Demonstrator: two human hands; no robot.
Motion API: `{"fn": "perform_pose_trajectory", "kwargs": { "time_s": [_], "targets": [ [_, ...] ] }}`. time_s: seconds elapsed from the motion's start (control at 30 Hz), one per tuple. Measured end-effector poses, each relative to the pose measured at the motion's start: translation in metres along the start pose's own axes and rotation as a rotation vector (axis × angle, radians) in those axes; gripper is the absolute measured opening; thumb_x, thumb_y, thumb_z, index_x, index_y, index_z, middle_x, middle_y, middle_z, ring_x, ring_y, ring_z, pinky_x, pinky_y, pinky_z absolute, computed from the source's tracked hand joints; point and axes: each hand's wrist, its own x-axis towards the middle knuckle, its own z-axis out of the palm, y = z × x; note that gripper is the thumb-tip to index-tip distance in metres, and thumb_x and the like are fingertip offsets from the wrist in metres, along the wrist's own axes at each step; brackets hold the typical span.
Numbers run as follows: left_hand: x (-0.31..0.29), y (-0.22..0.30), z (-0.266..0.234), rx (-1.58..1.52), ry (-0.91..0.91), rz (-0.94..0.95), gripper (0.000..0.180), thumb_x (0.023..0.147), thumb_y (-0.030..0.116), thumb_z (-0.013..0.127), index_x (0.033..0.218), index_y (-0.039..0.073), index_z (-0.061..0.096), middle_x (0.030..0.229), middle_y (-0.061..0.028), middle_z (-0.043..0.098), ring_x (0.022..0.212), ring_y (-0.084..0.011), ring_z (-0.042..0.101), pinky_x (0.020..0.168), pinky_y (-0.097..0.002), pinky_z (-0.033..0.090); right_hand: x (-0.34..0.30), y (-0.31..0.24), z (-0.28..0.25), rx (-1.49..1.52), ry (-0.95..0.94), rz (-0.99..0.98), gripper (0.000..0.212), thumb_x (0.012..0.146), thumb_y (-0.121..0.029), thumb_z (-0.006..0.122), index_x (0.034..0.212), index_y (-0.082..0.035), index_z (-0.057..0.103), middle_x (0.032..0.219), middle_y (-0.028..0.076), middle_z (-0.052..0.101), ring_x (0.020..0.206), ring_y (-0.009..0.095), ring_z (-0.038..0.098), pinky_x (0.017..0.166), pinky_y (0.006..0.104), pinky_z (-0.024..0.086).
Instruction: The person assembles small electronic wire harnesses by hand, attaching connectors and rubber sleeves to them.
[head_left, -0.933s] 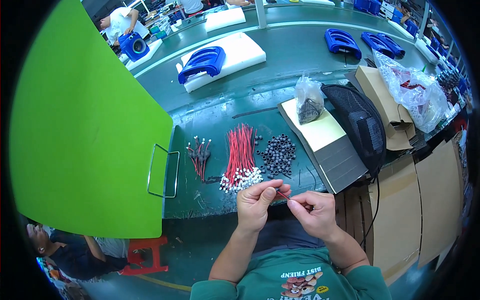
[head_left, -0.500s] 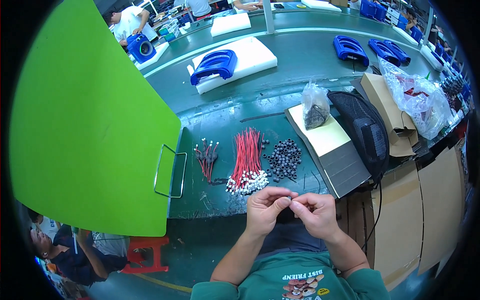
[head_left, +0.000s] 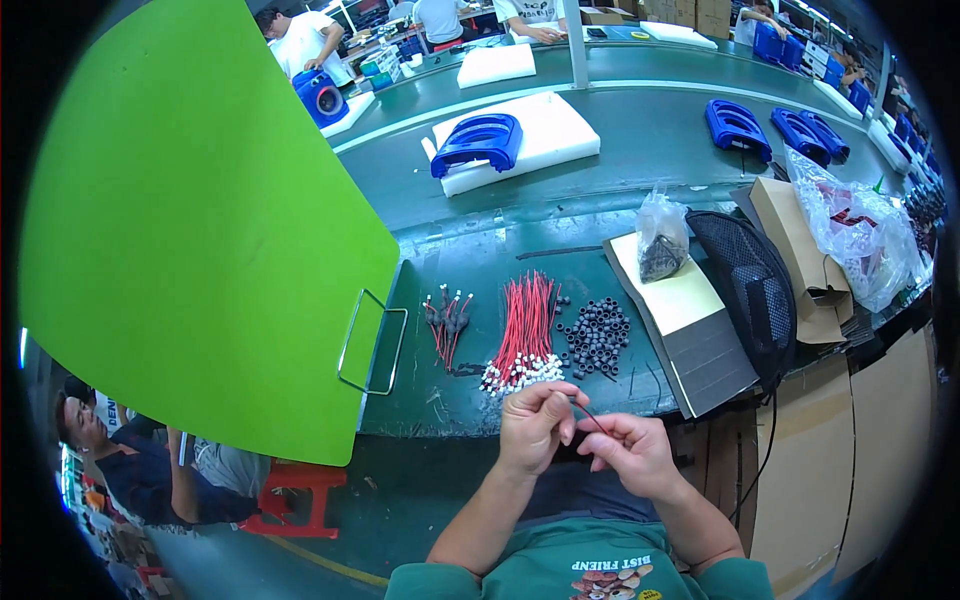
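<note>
Because the left hand (head_left: 533,425) and right hand (head_left: 632,452) pinch a thin dark wire (head_left: 590,417) between closed fingertips just off the table's (head_left: 480,262) near edge, any slip could drop it into the lap.

Two hands are at work: one left hand (head_left: 535,425) and one right hand (head_left: 632,452), with one thin dark wire (head_left: 588,415) between them. On the green workbench (head_left: 470,260) there is one large bundle of red wires (head_left: 525,330), too many to count, and one smaller bunch of finished wires (head_left: 446,320), maybe eight. One heap of small black rings (head_left: 597,335) holds several dozen. I count one clear bag of dark parts (head_left: 660,240), four blue plastic housings (head_left: 478,143), two white foam pads (head_left: 525,130), one black mesh chair back (head_left: 745,285) and one cardboard box (head_left: 800,255).
</note>
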Motion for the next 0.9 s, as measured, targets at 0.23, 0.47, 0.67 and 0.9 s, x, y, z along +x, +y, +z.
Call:
{"fn": "perform_pose_trajectory", "kwargs": {
  "time_s": [0.23, 0.47, 0.67, 0.9],
  "targets": [
    [-0.032, 0.001, -0.001, 0.116, -0.176, -0.397, 0.014, 0.085, 0.006, 0.053, 0.094, -0.004, 0.06, 0.075, -0.0129, 0.063, 0.059, -0.0122, 0.061, 0.055, -0.0231, 0.051, -0.048, 0.026, -0.012, -0.522, -0.058, -0.085, 0.031, 0.075, -0.008, 0.065, 0.103, 0.002, 0.058, 0.082, 0.011, 0.065, 0.068, 0.012, 0.063, 0.061, 0.0237, 0.05],
    [-0.07, -0.012, -0.008, 0.192, -0.187, -0.535, 0.019, 0.086, 0.006, 0.053, 0.101, -0.004, 0.059, 0.085, -0.0117, 0.063, 0.07, -0.013, 0.062, 0.063, -0.0231, 0.051, -0.088, 0.087, -0.022, -0.392, 0.332, 0.048, 0.014, 0.081, -0.006, 0.054, 0.087, 0.005, 0.061, 0.069, 0.009, 0.063, 0.058, 0.011, 0.06, 0.054, 0.0228, 0.049],
    [-0.072, 0.001, 0.001, 0.218, -0.14, -0.426, 0.02, 0.087, 0.009, 0.053, 0.102, -0.002, 0.058, 0.085, -0.0098, 0.064, 0.071, -0.0113, 0.061, 0.063, -0.0218, 0.051, -0.086, 0.142, -0.07, -0.539, 0.276, -0.027, 0.016, 0.083, -0.007, 0.05, 0.083, 0.005, 0.061, 0.063, 0.01, 0.062, 0.054, 0.011, 0.058, 0.051, 0.0224, 0.048],
    [-0.071, 0.021, 0.012, 0.345, 0.009, -0.24, 0.018, 0.085, 0.011, 0.055, 0.096, -0.003, 0.06, 0.077, -0.0102, 0.064, 0.06, -0.0111, 0.061, 0.055, -0.0213, 0.05, -0.01, 0.044, -0.012, -0.017, 0.18, -0.416, 0.017, 0.083, -0.004, 0.05, 0.095, 0.005, 0.059, 0.071, 0.008, 0.06, 0.051, 0.009, 0.053, 0.048, 0.0197, 0.044]
  ]
}}
